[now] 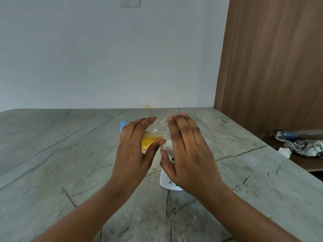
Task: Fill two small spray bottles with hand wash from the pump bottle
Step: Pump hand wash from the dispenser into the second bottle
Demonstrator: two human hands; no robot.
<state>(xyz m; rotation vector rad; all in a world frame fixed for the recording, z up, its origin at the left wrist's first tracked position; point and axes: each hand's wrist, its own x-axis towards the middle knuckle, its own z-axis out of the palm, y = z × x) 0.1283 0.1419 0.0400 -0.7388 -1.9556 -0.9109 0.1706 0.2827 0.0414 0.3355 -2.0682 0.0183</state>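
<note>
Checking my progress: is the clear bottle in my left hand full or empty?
Partly full: yellow liquid pools in the tilted clear bottle.

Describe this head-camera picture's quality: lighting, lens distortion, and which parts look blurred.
Head view: soft, even light; the wide lens bows the far edge of the table and tilts the wooden panel; left hand and right hand are fairly sharp; the clear bottle between them and the crumpled cloth at the right edge look smeared.
</note>
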